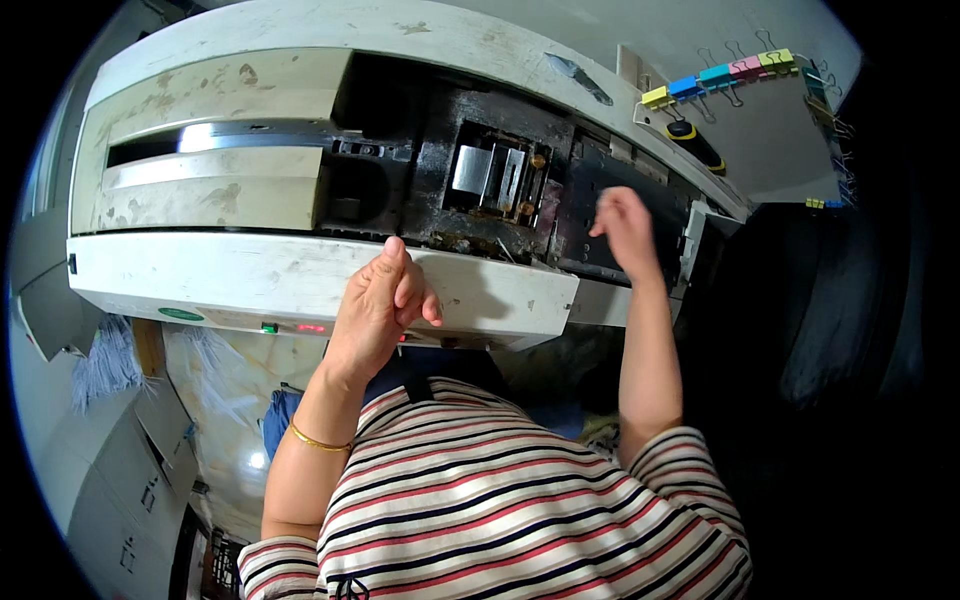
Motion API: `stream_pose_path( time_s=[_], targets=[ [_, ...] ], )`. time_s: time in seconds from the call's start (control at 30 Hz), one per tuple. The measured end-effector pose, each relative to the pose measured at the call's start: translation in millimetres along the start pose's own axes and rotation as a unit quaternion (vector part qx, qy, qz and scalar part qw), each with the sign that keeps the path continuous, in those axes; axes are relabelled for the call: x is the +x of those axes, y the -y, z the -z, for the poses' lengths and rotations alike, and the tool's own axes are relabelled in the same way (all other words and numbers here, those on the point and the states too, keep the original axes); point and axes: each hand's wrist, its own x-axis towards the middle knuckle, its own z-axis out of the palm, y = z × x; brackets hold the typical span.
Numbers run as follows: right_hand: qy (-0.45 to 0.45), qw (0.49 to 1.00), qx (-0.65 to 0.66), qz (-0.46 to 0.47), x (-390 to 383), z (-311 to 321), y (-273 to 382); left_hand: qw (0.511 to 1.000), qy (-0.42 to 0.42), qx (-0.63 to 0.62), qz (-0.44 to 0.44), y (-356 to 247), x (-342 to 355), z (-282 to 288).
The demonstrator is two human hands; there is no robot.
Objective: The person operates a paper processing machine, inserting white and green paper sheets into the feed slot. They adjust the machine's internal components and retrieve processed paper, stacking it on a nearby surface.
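A big cream-coloured machine stands in front of me, its middle opened onto a dark, grimy mechanism with a shiny metal block. My left hand hovers over the machine's front edge. Its fingers are curled against the thumb and nothing shows in them. A thin gold bangle circles that wrist. My right hand is raised over the dark panel right of the mechanism. The fingers are loosely bent and hold nothing. My striped shirt fills the lower middle.
At the upper right is a white board edged with coloured binder clips, and a black and yellow screwdriver lies beside it. Green and red lights glow on the front panel. Grey cabinets stand at the lower left.
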Motion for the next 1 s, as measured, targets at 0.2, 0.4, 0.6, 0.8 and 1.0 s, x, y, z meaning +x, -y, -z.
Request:
stream_pose_path(
  time_s=[0.2,0.4,0.6,0.8,1.0],
  targets=[
    [-0.050,0.993,0.068,0.084,-16,-17,59,0.997,0.012,-0.036,0.062,-4,0,-2],
    [-0.036,0.977,-0.176,0.116,34,-81,80,0.948,0.024,0.305,-0.085,-23,33,-27],
    [0.002,0.960,-0.247,0.135,55,-104,80,0.734,-0.022,0.595,-0.325,-21,107,-30],
    [-0.027,0.982,-0.167,0.084,46,-104,72,0.621,-0.026,0.720,-0.308,-4,154,-26],
    [-0.129,0.978,-0.130,0.103,15,-72,49,0.618,0.013,0.746,-0.248,-5,167,-31]
  ],
)
